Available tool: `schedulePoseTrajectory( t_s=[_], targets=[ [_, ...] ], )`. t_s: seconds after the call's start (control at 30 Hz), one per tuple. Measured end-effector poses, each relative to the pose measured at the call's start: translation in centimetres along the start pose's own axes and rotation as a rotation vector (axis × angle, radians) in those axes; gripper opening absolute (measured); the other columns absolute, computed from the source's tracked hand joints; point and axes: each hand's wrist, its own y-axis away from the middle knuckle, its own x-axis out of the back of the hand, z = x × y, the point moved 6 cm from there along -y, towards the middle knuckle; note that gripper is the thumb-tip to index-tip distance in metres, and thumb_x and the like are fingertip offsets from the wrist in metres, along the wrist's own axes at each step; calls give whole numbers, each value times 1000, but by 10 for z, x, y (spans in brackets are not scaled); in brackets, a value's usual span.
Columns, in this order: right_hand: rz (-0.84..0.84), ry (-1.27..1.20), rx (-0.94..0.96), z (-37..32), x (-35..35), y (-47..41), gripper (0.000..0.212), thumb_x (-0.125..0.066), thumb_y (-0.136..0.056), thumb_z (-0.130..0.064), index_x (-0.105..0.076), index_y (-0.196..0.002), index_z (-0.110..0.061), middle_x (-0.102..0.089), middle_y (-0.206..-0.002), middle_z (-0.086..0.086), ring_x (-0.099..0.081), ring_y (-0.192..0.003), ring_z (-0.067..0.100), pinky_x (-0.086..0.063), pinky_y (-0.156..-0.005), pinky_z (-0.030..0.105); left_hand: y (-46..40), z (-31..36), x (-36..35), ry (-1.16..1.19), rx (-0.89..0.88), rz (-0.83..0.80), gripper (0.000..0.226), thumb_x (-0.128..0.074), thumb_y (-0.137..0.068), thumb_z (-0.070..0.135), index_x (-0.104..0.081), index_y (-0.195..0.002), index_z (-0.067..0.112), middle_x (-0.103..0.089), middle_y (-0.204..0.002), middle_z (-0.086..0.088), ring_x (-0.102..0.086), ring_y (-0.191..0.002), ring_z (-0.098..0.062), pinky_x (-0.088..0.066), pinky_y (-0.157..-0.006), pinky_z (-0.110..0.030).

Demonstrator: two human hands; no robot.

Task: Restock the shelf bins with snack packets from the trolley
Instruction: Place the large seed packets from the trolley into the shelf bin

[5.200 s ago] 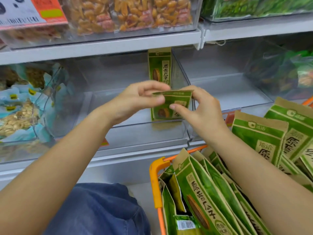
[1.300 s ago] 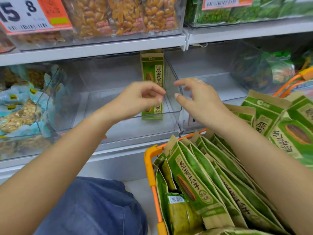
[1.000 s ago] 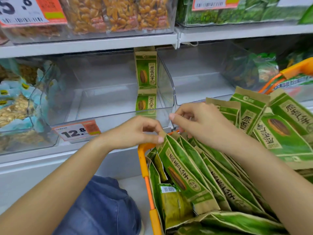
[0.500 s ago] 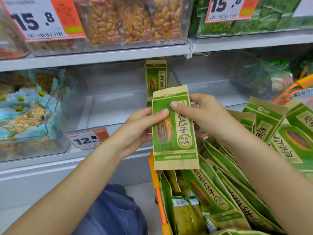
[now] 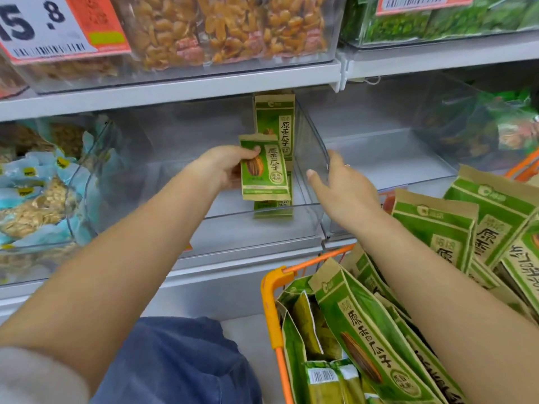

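The restocking looks barely begun. The left hand (image 5: 226, 167) grips one green sunflower-seed packet (image 5: 264, 167) by its left edge, thumb across the front face and the other fingers behind it, holding it upright inside the open front of the clear shelf bin (image 5: 316, 147). The right hand (image 5: 339, 188) holds nothing; its fingers are spread and relaxed, reaching toward the bin's right side wall, and whether they touch the plastic cannot be told.

Inside the bin, one packet (image 5: 275, 118) of the same kind stands upright against the far right corner, and a second packet (image 5: 274, 207) shows just below the held one, near the bin's front; how it lies is hidden by the held packet. The rest of the bin floor to the left shows bare plastic, so most of its space is judged unfilled.

The orange-framed trolley (image 5: 269, 290) at near right is crowded with the same green packets (image 5: 376, 345), stacked on edge and leaning, with more piled at far right (image 5: 437, 228). Much stock is left to move.

The neighbouring clear bin (image 5: 388, 147) to the right also shows bare floor at its front, with other green packs deep at its far right. The bin of blue-wrapped snacks (image 5: 35, 193) on the left and the bin of nut packs (image 5: 227, 30) on the shelf above are already full
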Motion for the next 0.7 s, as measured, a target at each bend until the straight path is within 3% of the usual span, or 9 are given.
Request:
schedulePoseTrajectory(
  t_s=[0.07,0.1,0.17,0.27,0.37,0.47,0.57,0.7],
  targets=[
    [24,35,15,1,1,0,54,-32,-101,-44,-26,-146,-14,-56,-126,16,-53,-114,36,-36,-75,37,-11,-2,-13,-164,-18,30,9,-61,-93,18,-59,-92,10,-66,-114,-11,-63,-75,-15,-53,-70,-31],
    [35,57,24,1,1,0,52,-32,-102,-42,-28,-145,-14,-57,-123,16,-53,-113,35,-34,-73,36,-15,-3,-17,-260,-22,44,13,-62,-93,18,-60,-98,7,-64,-117,-11,-64,-81,-17,-51,-70,-30],
    [46,66,32,1,1,0,48,-34,-102,-41,-33,-141,-14,-59,-119,15,-54,-111,35,-30,-71,35,-25,-7,-20,-468,1,31,35,-64,-91,26,-56,-118,5,-62,-119,-9,-62,-96,-20,-50,-75,-32],
    [63,64,36,0,1,-1,40,-37,-101,-39,-43,-130,-12,-61,-114,15,-56,-107,35,-30,-69,34,-36,-15,-16,-662,74,-18,61,-69,-84,44,-51,-131,9,-55,-133,-9,-60,-110,-26,-54,-87,-38],
    [66,69,24,1,1,-2,36,-38,-100,-39,-46,-123,-12,-62,-112,14,-57,-104,35,-30,-68,33,-34,-18,-21,-683,111,-115,48,-69,-83,46,-60,-118,14,-65,-113,-7,-63,-101,-21,-53,-88,-34],
    [75,69,35,-1,1,-2,37,-39,-100,-41,-47,-123,-13,-63,-110,13,-58,-101,34,-30,-66,32,-29,-26,-29,-702,158,-209,45,-72,-79,46,-63,-116,21,-64,-120,-5,-60,-107,-18,-52,-79,-26],
    [76,67,40,-2,4,-1,43,-40,-99,-45,-46,-125,-12,-63,-110,12,-58,-101,34,-31,-66,32,-33,-32,-30,-667,164,-227,48,-74,-78,42,-62,-119,22,-61,-125,-5,-57,-114,-20,-50,-82,-27],
    [69,70,51,-1,4,-1,43,-41,-99,-46,-45,-125,-12,-62,-110,11,-58,-100,33,-30,-65,31,-26,-27,-33,-612,121,-277,30,-72,-83,31,-65,-110,21,-68,-111,-4,-65,-95,-14,-52,-79,-23]
  ],
)
